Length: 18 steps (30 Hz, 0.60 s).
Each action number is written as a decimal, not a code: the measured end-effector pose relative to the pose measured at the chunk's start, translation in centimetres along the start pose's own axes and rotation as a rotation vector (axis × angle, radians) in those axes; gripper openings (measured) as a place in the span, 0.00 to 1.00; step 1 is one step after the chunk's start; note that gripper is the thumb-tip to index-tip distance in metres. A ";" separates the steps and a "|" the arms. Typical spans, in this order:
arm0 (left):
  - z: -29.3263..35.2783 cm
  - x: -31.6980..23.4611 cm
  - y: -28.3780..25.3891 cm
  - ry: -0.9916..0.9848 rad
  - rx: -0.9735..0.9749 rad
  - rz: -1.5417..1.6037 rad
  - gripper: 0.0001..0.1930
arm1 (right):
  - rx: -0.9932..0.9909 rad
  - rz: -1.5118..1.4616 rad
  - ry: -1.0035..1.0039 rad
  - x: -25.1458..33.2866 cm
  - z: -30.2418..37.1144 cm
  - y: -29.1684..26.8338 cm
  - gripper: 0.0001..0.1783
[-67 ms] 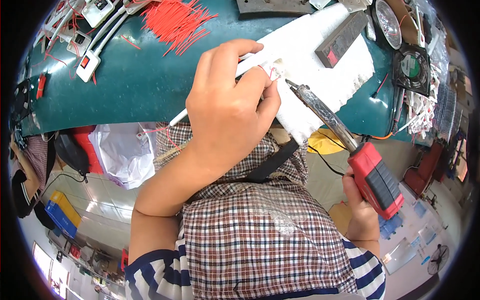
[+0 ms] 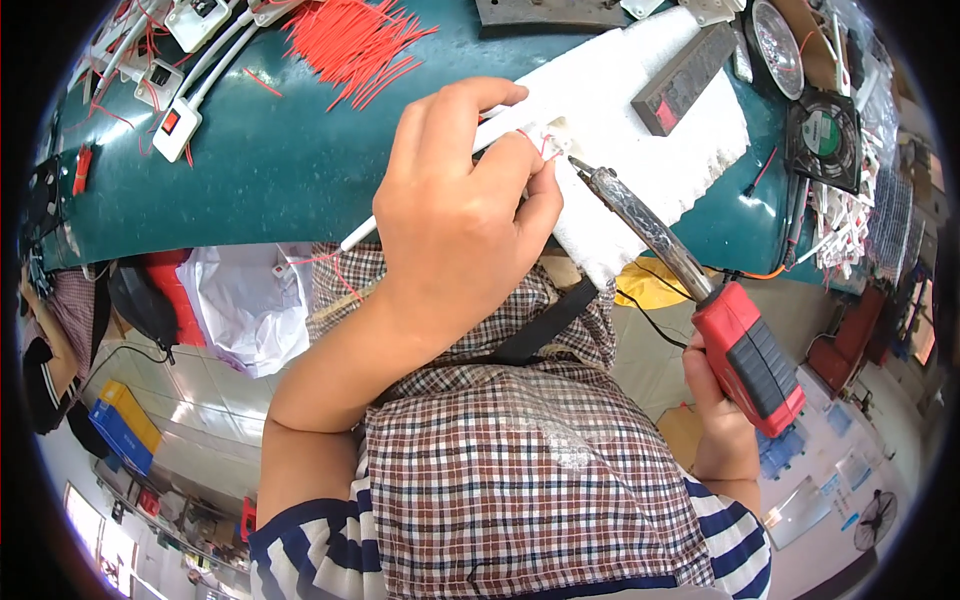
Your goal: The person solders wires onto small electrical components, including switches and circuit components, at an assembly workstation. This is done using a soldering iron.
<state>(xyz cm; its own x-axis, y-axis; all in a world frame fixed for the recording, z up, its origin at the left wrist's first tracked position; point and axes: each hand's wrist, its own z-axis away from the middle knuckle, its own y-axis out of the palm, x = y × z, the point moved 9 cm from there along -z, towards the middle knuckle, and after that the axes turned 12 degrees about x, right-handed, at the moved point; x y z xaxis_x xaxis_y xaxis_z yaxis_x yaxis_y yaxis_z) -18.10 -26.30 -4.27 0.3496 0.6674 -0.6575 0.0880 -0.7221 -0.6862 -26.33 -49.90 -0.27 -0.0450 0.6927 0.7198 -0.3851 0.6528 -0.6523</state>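
My left hand (image 2: pixel 455 205) is closed over a white foam sheet (image 2: pixel 640 150), thumb and forefinger pinched on a thin red wire (image 2: pixel 546 146). The wire runs at a small white plastic part (image 2: pixel 560 130), whose far side is partly hidden behind my fingers. A white cable (image 2: pixel 358 234) passes beneath this hand and sticks out toward the lower left, with red wire at its end. My right hand (image 2: pixel 715 405) grips a red and black soldering iron (image 2: pixel 752 352). Its dark tip points up-left, close to the pinched wire; whether they touch I cannot tell.
Cut red wires (image 2: pixel 355 45) lie heaped at the back. White socket housings with red switches (image 2: pixel 178 125) sit at the left. A dark block (image 2: pixel 684 80) rests on the foam. Further right are a small black fan (image 2: pixel 823 140) and a round metal dish (image 2: pixel 777 45).
The soldering iron has shifted slightly up-left, its tip a little closer to the wire. My left hand has stayed nearly still.
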 end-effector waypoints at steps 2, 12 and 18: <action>0.0 0.0 0.1 0.030 -0.010 -0.018 0.08 | 0.026 0.032 -0.049 0.1 -0.2 0.4 0.12; 0.3 0.0 0.1 0.058 -0.018 -0.008 0.08 | 0.064 0.125 -0.096 1.5 -1.3 0.6 0.13; 0.2 0.2 0.2 0.018 0.032 0.048 0.07 | 0.063 0.165 -0.109 2.1 -1.6 0.5 0.12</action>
<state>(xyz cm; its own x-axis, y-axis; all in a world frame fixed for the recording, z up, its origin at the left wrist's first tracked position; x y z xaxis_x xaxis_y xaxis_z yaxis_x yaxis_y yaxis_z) -18.21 -26.23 -4.58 0.3696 0.6284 -0.6845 0.0411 -0.7470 -0.6636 -25.14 -47.59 0.51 -0.2101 0.7492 0.6281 -0.4213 0.5103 -0.7497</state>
